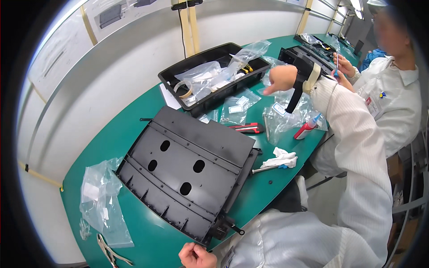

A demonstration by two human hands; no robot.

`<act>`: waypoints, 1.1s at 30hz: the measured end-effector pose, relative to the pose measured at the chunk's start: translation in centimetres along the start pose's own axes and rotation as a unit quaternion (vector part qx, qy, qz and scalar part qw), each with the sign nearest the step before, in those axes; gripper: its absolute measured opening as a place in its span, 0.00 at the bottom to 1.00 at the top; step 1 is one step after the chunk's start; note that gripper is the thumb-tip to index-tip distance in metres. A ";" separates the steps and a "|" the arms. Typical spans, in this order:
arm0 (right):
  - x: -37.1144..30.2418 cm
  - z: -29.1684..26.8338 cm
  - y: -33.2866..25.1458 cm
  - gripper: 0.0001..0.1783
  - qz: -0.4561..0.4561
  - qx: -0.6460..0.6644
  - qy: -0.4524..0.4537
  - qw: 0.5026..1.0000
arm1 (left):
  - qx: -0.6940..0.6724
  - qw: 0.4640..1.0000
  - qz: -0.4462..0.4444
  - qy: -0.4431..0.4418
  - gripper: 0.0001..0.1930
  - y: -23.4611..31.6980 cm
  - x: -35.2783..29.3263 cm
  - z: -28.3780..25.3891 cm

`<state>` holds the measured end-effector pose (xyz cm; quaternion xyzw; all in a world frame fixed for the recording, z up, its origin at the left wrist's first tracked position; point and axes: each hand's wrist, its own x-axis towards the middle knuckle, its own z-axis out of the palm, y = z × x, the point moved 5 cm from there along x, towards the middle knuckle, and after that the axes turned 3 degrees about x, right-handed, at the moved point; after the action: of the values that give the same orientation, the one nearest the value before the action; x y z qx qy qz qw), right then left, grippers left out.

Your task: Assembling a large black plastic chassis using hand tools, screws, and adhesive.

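The black ribbed panel (pixel 181 152) is laid flat on the green table (pixel 152 241), apparently so that its weight is borne while its ribbed face is kept accessible. Beside its near corner, the left hand (pixel 196 257) is curled in, with nothing seen inside it. The right hand (pixel 282 79) is raised beside the black parts bin (pixel 223 95); whether anything is grasped cannot be told. White labels (pixel 235 109) are carried by clear bags (pixel 241 118), their print too small to be read.
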<state>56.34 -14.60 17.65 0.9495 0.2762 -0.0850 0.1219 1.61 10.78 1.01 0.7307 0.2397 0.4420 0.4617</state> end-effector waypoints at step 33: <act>-25.1 5.7 -24.7 0.11 -0.445 0.295 -0.066 0.843 | 0.000 0.998 0.050 -0.024 0.07 1.6 1.1 0.8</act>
<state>21.39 -8.61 13.36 0.7077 0.6224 -0.2699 -0.1971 2.78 10.54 2.75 0.7525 0.1919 0.4466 0.4445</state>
